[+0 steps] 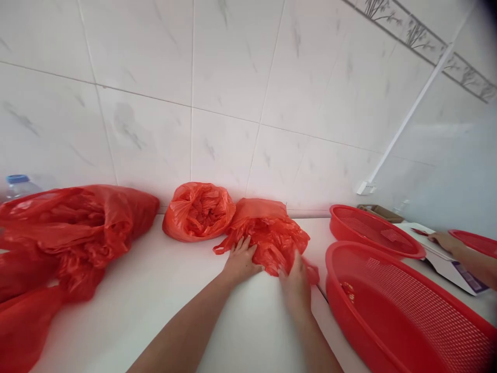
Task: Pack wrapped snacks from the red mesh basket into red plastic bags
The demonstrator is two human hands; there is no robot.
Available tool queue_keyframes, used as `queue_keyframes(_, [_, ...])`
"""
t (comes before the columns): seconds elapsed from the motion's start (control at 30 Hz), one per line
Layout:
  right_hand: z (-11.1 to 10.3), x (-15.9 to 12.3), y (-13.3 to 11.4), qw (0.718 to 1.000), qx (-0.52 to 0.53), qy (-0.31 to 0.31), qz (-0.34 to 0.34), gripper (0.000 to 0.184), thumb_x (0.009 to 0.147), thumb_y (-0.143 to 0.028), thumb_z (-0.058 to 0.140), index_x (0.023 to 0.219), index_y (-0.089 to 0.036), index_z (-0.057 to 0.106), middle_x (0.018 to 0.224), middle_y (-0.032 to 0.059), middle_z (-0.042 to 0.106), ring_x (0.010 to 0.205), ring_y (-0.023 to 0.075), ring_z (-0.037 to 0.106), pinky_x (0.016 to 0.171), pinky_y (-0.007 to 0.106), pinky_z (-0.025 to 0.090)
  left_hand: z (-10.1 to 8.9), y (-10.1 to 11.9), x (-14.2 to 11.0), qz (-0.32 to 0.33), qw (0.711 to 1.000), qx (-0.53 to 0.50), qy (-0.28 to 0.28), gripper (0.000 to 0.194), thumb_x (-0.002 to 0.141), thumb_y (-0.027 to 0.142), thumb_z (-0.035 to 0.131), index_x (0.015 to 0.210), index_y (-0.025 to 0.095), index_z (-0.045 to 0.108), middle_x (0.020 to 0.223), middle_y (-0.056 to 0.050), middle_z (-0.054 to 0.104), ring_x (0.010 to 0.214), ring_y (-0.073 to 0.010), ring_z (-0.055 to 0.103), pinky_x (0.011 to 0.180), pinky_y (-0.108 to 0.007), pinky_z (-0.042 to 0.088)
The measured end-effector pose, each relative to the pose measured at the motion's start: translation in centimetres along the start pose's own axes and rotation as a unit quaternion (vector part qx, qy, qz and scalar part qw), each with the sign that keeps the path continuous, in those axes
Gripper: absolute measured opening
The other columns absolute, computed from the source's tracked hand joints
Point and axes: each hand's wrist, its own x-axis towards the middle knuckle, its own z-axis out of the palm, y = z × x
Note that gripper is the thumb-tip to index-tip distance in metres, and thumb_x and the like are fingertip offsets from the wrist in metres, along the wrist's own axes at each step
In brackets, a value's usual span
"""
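Head: red plastic (pixel 269 241) lies against both hands (pixel 241 264) (pixel 295 285), apparently.

Looks bright and diffusely lit, with small glints on the crumpled red plastic bag (pixel 277 235) near the back edge of the tabletop (pixel 155 280). Blurs with motion at the right hand (pixel 297 287). Stretches the perforated red basket (pixel 427 311) rightward; darkens into the upper right corner.

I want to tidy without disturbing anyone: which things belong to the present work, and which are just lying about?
In the work:
left hand, right hand
crumpled red plastic bag, between both hands

Probably just lying about:
round, open red plastic bag
big, bunched red plastic bag, at left
front oval red plastic basket
rear oval red plastic basket
clear blue-capped bottle
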Motion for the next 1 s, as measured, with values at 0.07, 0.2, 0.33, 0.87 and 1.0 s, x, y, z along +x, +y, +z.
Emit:
queue_keyframes(0.07, [0.3,-0.2,-0.1,0.999,0.031,-0.037,0.019,0.043,0.08,-0.028,0.045,0.12,-0.016,0.054,0.111,0.0143,0.062,0.097,0.0293,0.057,0.074,0.037,0.044,0.0,-0.3,0.0,0.005,1.0,-0.012,0.013,0.08,0.063,0.055,0.07,0.13,0.016,0.052,0.149,-0.02,0.032,0.138,-0.0405,0.023,0.11,-0.058,0.018])
queue_keyframes(0.2, [-0.4,-0.8,-1.9,0.993,0.106,-0.043,0.005,0.029,0.088,-0.039,0.039,0.091,-0.021,0.061,0.082,0.004,0.064,0.072,0.0185,0.056,0.064,0.027,0.043,-0.3,-0.5,-0.2,0.023,0.997,-0.053,0.06,0.065,0.065,0.04,0.072,0.125,0.021,0.056,0.146,-0.015,0.039,0.137,-0.0372,0.027,0.108,-0.053,0.027])
queue_keyframes(0.33, [-2.0,-1.3,-4.0,0.985,0.173,-0.025,-0.013,0.037,0.091,-0.047,0.032,0.081,-0.02,0.054,0.077,0.002,0.059,0.069,0.0159,0.051,0.062,0.024,0.042,-1.2,-0.8,-0.5,0.021,0.981,-0.102,0.165,0.035,0.075,0.015,0.058,0.108,0.024,0.065,0.138,-0.009,0.049,0.134,-0.0296,0.035,0.109,-0.049,0.029])
queue_keyframes(0.87, [-5.1,-0.8,-5.3,0.915,0.315,-0.25,-0.031,0.027,0.083,-0.046,0.052,0.078,-0.019,0.054,0.069,-0.0029,0.05,0.061,0.0111,0.045,0.058,0.022,0.038,-3.4,0.6,-5.3,-0.06,0.895,-0.364,0.252,0.023,0.074,0.015,0.056,0.093,0.021,0.065,0.101,-0.005,0.063,0.102,-0.0217,0.058,0.097,-0.041,0.041])
queue_keyframes(1.0, [-5.3,0.1,-3.4,0.964,0.116,-0.24,0.008,0.025,0.067,-0.036,0.065,0.087,-0.022,0.062,0.068,-0.0033,0.057,0.061,0.014,0.052,0.057,0.024,0.04,-5.1,-1.2,-5.6,-0.139,0.842,-0.459,0.246,0.006,0.078,0.019,0.058,0.083,0.018,0.061,0.079,0.0,0.063,0.071,-0.0146,0.06,0.07,-0.03,0.05])
